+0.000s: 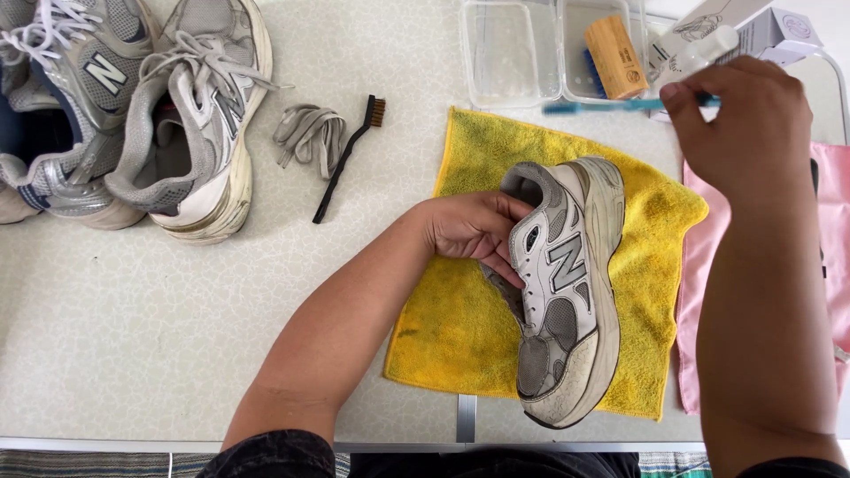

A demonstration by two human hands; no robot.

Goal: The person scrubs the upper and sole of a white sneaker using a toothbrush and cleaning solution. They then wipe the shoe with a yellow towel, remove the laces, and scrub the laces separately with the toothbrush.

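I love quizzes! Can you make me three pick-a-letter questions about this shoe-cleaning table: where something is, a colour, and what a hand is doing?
1. Where does the small black brush lie?
A. beside the loose grey laces
B. in the clear box
C. on the pink cloth

2. What colour is the towel under the sneaker?
A. blue
B. yellow
C. white

3. What is the left hand doing?
A. resting flat on the table
B. gripping the sneaker
C. holding the laces

Answers: 1 A, the brush lies right of the laces. 2 B, the towel is bright yellow. 3 B, its fingers reach into the laceless sneaker.
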